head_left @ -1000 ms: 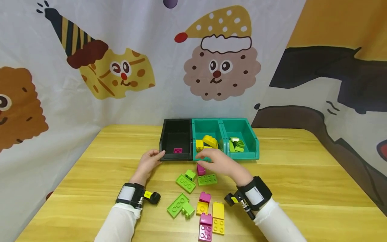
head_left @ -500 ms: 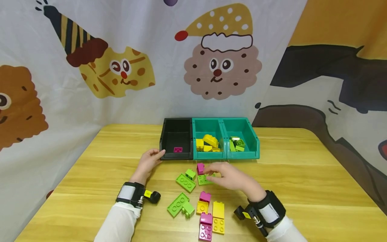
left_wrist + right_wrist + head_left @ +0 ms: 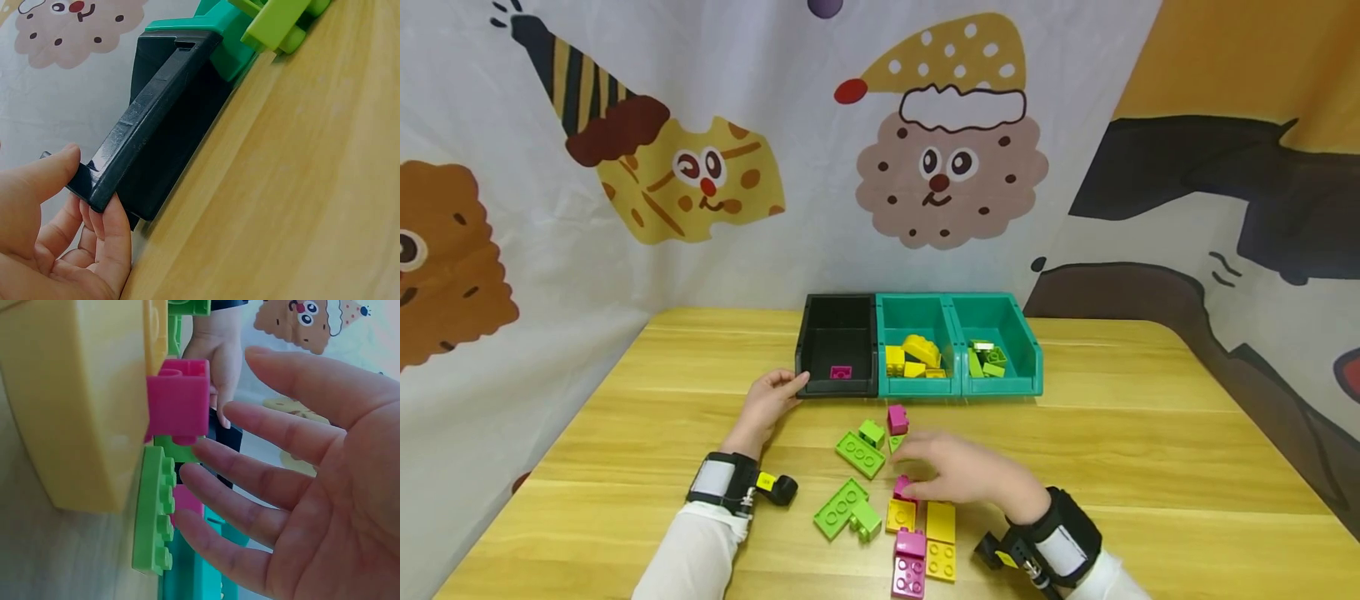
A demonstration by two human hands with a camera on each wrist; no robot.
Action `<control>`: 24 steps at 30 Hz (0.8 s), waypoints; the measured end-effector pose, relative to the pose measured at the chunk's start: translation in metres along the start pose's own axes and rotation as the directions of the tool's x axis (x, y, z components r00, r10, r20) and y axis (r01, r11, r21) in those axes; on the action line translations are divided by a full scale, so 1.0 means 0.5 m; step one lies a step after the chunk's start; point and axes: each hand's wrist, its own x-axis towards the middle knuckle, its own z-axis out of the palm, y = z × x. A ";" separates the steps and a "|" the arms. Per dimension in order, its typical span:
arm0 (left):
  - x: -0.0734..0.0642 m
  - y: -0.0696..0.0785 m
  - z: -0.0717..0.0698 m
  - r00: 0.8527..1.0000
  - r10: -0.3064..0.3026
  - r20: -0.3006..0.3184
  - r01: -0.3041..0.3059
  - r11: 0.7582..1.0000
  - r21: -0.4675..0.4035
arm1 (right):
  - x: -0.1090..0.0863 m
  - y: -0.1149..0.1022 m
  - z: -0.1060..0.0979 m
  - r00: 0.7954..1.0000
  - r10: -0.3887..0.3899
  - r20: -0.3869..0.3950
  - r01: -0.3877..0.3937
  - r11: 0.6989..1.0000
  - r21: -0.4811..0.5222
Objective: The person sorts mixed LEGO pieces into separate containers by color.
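Left hand [image 3: 769, 402] sits left of centre in the head view, thumb and fingers pinching the front left corner of the black bin [image 3: 840, 343]. The left wrist view shows it best: thumb on top of the rim, fingers curled under the corner. There's one small pink brick [image 3: 841, 372] lying inside that bin.

Right hand [image 3: 964, 473] is lower, just right of centre, hovering over the loose pile of bricks on the wooden table [image 3: 1150, 450]. Fingers are spread wide and relaxed, holding nothing; the wrist view shows an open palm with fingertips [image 3: 209, 450] right beside a pink brick [image 3: 904, 488] that's next to a yellow brick [image 3: 900, 516]. Can't tell if they actually touch it.

Above the hand in the frame there's another pink brick [image 3: 897, 418], plus a flat green brick [image 3: 860, 454] to its left.

Behind them, the middle teal bin [image 3: 917, 337] has yellow pieces and the right teal bin [image 3: 1000, 337] has green ones. All three bins touch side by side.
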 end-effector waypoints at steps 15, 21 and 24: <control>0.001 0.000 0.001 1.000 0.003 0.001 -0.003 1.000 0.003 | 0.012 0.003 0.020 0.996 0.024 0.084 -0.024 1.000 0.007; 0.000 -0.001 0.000 1.000 0.006 0.002 -0.006 1.000 0.004 | 0.015 0.002 0.023 0.996 0.031 0.082 -0.030 0.999 -0.012; -0.001 0.000 0.000 1.000 0.004 0.000 -0.004 1.000 0.006 | 0.015 0.004 0.027 0.997 0.026 0.067 -0.025 0.999 -0.026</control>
